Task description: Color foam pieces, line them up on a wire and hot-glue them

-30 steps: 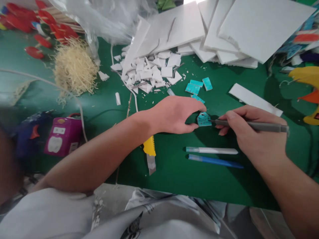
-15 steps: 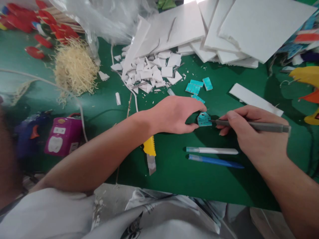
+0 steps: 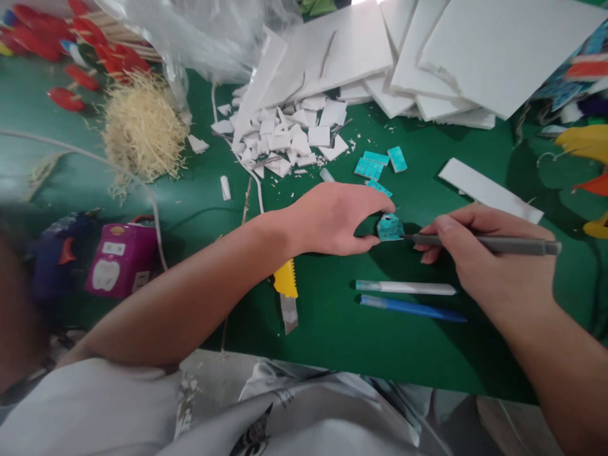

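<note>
While the left hand [image 3: 335, 218] steadies one small teal piece [image 3: 390, 228] on the green table [image 3: 327, 329] between thumb and finger, the right hand [image 3: 494, 266] grips one gray pen [image 3: 513, 245], its tip at the piece's right edge. Four loose teal pieces [image 3: 398, 159] lie just beyond the left hand. Two more pens rest side by side nearer the body: one white pen [image 3: 408, 288] with a teal end and one blue pen [image 3: 413, 308]. There is one yellow cutter [image 3: 285, 278], blade out, one white strip [image 3: 489, 190] beyond the right hand, one purple box [image 3: 122, 259] and one heap of straw-colored shreds [image 3: 145, 130].

The left forearm hides the far end of the cutter. The left hand partly covers one loose teal piece, and its remaining fingers are hard to make out. The white sheets [image 3: 508, 50] overlap and the white scraps [image 3: 289, 136] are jumbled, so neither can be counted surely. The top edge cuts off the clear plastic [image 3: 213, 38]; the right edge cuts off a yellow object [image 3: 586, 139]. A blue tool [image 3: 50, 259] at left is blurred.
</note>
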Motion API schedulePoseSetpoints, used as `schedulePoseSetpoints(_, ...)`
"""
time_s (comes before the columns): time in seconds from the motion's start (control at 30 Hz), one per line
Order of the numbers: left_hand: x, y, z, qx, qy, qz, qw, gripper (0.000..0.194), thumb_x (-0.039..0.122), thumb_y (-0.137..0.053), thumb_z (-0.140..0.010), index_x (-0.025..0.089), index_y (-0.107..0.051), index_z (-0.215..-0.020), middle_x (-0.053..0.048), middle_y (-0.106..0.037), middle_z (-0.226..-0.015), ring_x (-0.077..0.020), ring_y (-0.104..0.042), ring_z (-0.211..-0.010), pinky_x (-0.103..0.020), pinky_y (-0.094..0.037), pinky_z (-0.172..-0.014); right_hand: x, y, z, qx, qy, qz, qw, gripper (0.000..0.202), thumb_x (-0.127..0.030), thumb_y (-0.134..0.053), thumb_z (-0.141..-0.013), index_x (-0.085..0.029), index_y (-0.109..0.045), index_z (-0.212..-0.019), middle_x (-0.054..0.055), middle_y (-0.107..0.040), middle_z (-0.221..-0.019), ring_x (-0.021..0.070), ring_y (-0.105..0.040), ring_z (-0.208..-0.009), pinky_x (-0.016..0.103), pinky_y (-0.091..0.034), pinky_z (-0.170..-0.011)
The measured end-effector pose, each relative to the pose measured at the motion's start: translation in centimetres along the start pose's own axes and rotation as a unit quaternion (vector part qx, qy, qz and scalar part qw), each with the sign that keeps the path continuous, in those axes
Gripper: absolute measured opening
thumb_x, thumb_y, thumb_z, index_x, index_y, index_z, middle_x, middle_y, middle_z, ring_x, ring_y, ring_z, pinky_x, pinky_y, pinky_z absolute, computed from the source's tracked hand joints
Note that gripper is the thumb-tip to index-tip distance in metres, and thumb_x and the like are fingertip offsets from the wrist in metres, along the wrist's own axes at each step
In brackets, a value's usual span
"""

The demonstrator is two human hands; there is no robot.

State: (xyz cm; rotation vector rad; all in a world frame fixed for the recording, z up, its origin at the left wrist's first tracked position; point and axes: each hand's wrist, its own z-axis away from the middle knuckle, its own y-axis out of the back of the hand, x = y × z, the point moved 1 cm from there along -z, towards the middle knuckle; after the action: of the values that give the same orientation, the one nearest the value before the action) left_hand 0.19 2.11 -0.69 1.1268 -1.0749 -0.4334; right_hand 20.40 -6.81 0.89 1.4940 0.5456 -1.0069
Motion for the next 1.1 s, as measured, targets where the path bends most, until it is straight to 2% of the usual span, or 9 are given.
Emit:
schedulePoseSetpoints(0.1,-0.07,-0.07,0.01,0.005,-0.003,0.0,1.0,0.038,0.03,-0.066,-0.095,0.02,-0.069,-0.131,0.0,-0.071,-0.087,-0.015,-0.067,-0.083,-0.024,-0.046,-0.075,-0.23,0.0,-0.07,0.002,0.011,0.009,1.0,0.018,-0.033,-0.071,-0.083,-0.025,-0.072,-0.066,-0.001,-0.067,-0.053,0.0166,-0.064,-0.044,0.028,-0.052,-0.044)
schedulePoseSetpoints(0.23,-0.02,-0.01,0.03,0.006,-0.004,-0.001,1.0,0.037,0.03,-0.067,-0.095,0.02,-0.07,-0.13,0.001,-0.07,-0.085,-0.0142,-0.066,-0.079,-0.024,-0.044,-0.072,-0.24,0.05,0.1,-0.001,0.007,0.009,1.0,0.02,-0.031,-0.069,-0.086,-0.027,-0.074,-0.068,-0.001,-0.07,-0.057,0.0162,-0.066,-0.048,0.028,-0.055,-0.048)
schedulePoseSetpoints(0.5,0.15,0.03,-0.17,0.004,-0.001,0.0,1.0,0.032,0.03,-0.065,-0.094,0.022,-0.071,-0.124,0.001,-0.071,-0.087,-0.0154,-0.068,-0.084,-0.025,-0.045,-0.073,-0.48,0.21,0.43,0.009,0.032,0.006,0.999,0.017,-0.028,-0.071,-0.085,-0.024,-0.076,-0.069,0.0,-0.069,-0.055,0.0139,-0.064,-0.048,0.025,-0.052,-0.049)
schedulePoseSetpoints(0.63,0.14,0.01,-0.24,0.006,-0.004,0.001,1.0,0.03,0.03,-0.065,-0.094,0.021,-0.071,-0.121,0.001,-0.07,-0.085,-0.0154,-0.067,-0.083,-0.025,-0.044,-0.071,-0.94,-0.41,0.77,0.019,0.007,0.002,1.0,0.019,-0.029,-0.071,-0.086,-0.024,-0.074,-0.069,-0.001,-0.071,-0.06,0.0132,-0.066,-0.052,0.024,-0.054,-0.053)
schedulePoseSetpoints(0.83,0.1,0.05,-0.16,0.007,-0.003,0.002,1.0,0.032,0.031,-0.065,-0.094,0.021,-0.071,-0.124,0.001,-0.07,-0.085,-0.0148,-0.066,-0.08,-0.025,-0.044,-0.07,-0.4,-0.29,0.07,-0.019,0.011,-0.002,1.0,0.018,-0.028,-0.072,-0.083,-0.024,-0.076,-0.066,-0.001,-0.07,-0.056,0.0122,-0.066,-0.049,0.021,-0.052,-0.049)
schedulePoseSetpoints(1.1,0.16,0.09,-0.09,0.003,0.002,-0.002,1.0,0.035,0.031,-0.065,-0.095,0.021,-0.07,-0.129,0.0,-0.072,-0.087,-0.016,-0.068,-0.084,-0.025,-0.046,-0.073,-0.28,-0.12,0.07,-0.008,0.006,0.007,1.0,0.019,-0.03,-0.072,-0.082,-0.024,-0.075,-0.065,0.0,-0.07,-0.055,0.0144,-0.066,-0.047,0.023,-0.053,-0.047)
